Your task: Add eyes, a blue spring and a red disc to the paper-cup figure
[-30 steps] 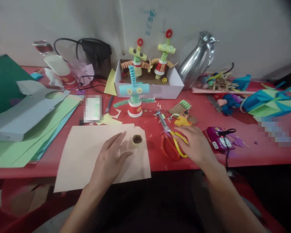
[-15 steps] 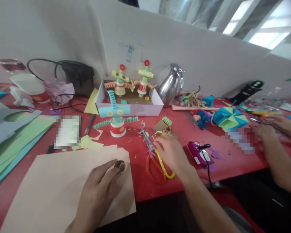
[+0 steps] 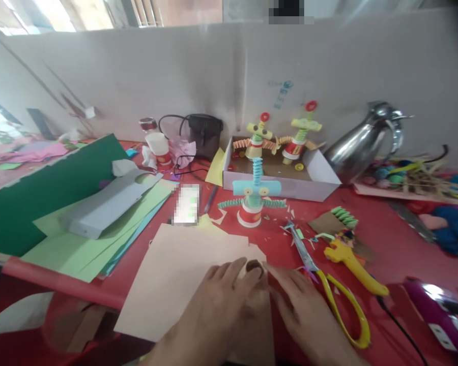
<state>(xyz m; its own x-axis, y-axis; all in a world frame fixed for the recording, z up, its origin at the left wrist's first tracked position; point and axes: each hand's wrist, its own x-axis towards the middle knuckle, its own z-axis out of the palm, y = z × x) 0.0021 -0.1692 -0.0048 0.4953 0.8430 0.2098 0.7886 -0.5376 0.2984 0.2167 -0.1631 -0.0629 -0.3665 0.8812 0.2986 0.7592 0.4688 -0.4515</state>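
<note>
One short beige-brown paper tube (image 3: 254, 268) near right edge of beige paper sheet (image 3: 183, 274) on red desk (image 3: 383, 218); left hand (image 3: 217, 300) cupping it, right hand (image 3: 301, 300) loosely spread alongside. Light, even pressure should keep tube round.

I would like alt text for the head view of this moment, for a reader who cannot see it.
A person's left hand and right hand flank a small round tube on a beige paper sheet, on a red table. Yellow-handled scissors lie beside the right hand; behind, a blue-headed craft figure stands before a pale box holding two similar figures.
</note>
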